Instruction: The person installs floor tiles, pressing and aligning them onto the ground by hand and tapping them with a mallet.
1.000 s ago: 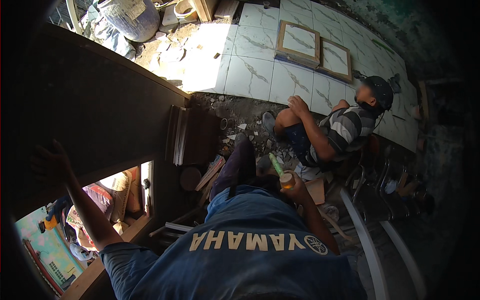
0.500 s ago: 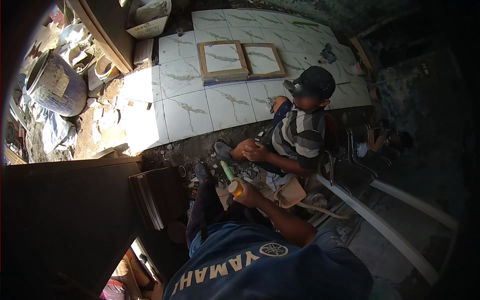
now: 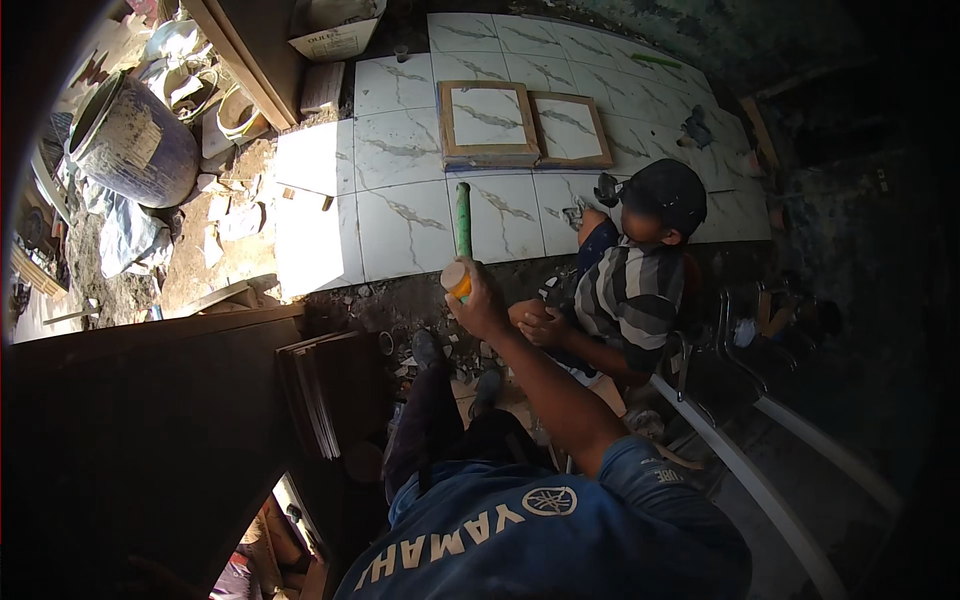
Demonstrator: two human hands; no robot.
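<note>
My right hand (image 3: 480, 305) is wrapped round the head end of a mallet (image 3: 463, 225), out in front of me. Its green handle points away over the tiled floor (image 3: 395, 225), and the round tan face of the yellow-orange head shows beside my fingers. At the lower left, a faint dark shape on the dark wooden panel (image 3: 150, 420) seems to be my left hand (image 3: 165, 577); its fingers are lost in shadow. Just right of my forearm sits a person (image 3: 640, 270) in a cap and striped shirt, with hands clasped near the knee.
Two tile boxes (image 3: 490, 150) lie on the marbled tiles. Rubble (image 3: 455, 350) lines the tile edge by my feet. A stained blue drum (image 3: 145, 150) stands outside the doorway at left. Pale metal bars (image 3: 750, 490) and chairs (image 3: 745, 340) are at the right.
My right arm has stretched forward, carrying the mallet away from my body toward the tiles; its handle now points more straight ahead. The view has shifted slightly.
</note>
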